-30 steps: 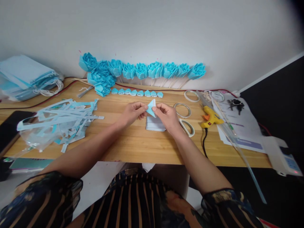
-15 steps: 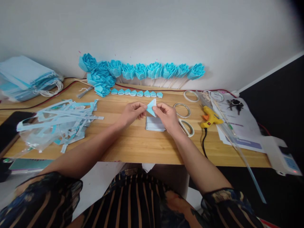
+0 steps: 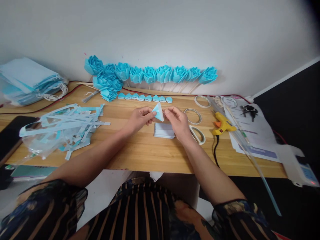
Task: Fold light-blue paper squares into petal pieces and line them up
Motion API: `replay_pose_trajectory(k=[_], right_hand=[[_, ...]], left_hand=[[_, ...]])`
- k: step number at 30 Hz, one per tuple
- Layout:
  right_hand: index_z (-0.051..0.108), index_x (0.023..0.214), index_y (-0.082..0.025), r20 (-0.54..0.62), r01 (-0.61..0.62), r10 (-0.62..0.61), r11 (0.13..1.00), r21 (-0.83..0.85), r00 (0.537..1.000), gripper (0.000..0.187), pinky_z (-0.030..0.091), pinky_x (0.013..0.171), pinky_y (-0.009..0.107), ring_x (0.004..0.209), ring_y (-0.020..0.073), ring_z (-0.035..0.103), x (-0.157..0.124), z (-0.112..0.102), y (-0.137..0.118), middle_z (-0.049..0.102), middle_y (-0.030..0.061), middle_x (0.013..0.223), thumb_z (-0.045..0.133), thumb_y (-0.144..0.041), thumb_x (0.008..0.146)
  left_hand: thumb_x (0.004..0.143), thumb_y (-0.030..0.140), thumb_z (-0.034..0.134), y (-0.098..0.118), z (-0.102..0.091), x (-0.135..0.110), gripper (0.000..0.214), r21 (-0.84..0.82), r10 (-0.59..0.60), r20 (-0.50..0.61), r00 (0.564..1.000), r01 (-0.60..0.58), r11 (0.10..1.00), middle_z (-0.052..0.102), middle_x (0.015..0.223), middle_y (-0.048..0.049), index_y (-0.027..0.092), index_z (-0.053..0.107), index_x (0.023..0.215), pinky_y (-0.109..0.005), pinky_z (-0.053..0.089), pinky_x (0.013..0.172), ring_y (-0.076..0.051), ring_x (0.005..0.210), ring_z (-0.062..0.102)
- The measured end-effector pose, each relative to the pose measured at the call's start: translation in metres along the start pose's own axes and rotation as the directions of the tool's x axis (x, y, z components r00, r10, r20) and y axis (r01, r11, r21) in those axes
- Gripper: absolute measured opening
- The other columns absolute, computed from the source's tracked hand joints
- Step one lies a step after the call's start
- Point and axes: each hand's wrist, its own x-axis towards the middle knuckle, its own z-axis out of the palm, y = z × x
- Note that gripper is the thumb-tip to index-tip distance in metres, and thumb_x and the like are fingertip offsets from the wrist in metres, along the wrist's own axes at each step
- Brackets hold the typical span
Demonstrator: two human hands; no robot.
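My left hand [image 3: 141, 117] pinches a small folded triangle of light blue and white fabric [image 3: 158, 112] between thumb and fingers, above the table. At the triangle's right edge is my right hand [image 3: 177, 121], its thumb and fingers drawn together; whether they grip the edge cannot be made out. Below the hands lies a small stack of whitish rectangular pieces [image 3: 163, 130], partly covered by my right hand. Behind them, several small folded blue pieces [image 3: 148, 98] form a row on the wooden table [image 3: 140, 153].
Blue fabric flowers on sticks [image 3: 163, 74] lean along the wall. Cut strips [image 3: 72, 125] are heaped left, near a stack of face masks [image 3: 30, 81] and a phone [image 3: 12, 135]. Tape rolls [image 3: 193, 115], a yellow glue gun [image 3: 222, 124], keys [image 3: 249, 110] and papers [image 3: 262, 130] lie right.
The folded triangle has turned and tilted in my left hand. My right fingertips have shifted from its face to its right edge.
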Motion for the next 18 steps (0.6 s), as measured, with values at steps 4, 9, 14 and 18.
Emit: replay_pose_trajectory(k=[4,9,14,18], right_hand=[[0.065,0.086,-0.021,-0.010,0.053,-0.054,0.994,-0.092,0.998,0.015,0.046,0.071,0.027,0.075,0.0133,0.060,0.0005,0.0000,-0.0028,0.070,-0.0001,0.084,0.064,-0.036,0.084],[0.067,0.086,-0.022,0.037,0.065,-0.059,0.981,-0.181,0.998,0.013,0.047,0.071,0.028,0.075,0.0134,0.061,0.0004,0.0010,-0.0022,0.072,0.0007,0.087,0.064,-0.033,0.082],[0.068,0.087,-0.021,0.035,0.044,-0.038,0.984,-0.175,0.999,0.015,0.048,0.070,0.028,0.075,0.0139,0.062,0.0011,0.0016,0.0008,0.072,0.0010,0.084,0.065,-0.034,0.080],[0.067,0.081,-0.020,0.048,0.048,-0.040,0.985,-0.165,0.998,0.014,0.048,0.068,0.028,0.069,0.0130,0.061,0.0015,0.0021,0.0018,0.070,0.0004,0.078,0.065,-0.034,0.079]], left_hand=[[0.074,0.042,0.073,0.0005,0.0001,0.0002,0.031,-0.011,0.029,-0.058,0.998,-0.030,0.999,0.060,0.058,0.0015,0.015,0.059,0.067,-0.019,0.040,0.047,-0.006,0.049,0.050],[0.073,0.040,0.074,-0.0008,0.0013,0.0004,0.029,-0.015,0.017,-0.050,0.999,-0.018,1.000,0.061,0.059,0.0014,0.015,0.060,0.068,-0.019,0.041,0.048,-0.006,0.048,0.051],[0.074,0.038,0.074,-0.0022,0.0014,0.0009,0.027,-0.003,0.008,-0.029,1.000,-0.008,1.000,0.062,0.059,0.0013,0.015,0.061,0.068,-0.019,0.041,0.048,-0.006,0.048,0.050],[0.075,0.038,0.074,-0.0025,0.0010,0.0012,0.027,0.010,-0.001,-0.016,1.000,0.001,1.000,0.061,0.058,0.0017,0.015,0.060,0.067,-0.019,0.041,0.048,-0.006,0.048,0.050]])
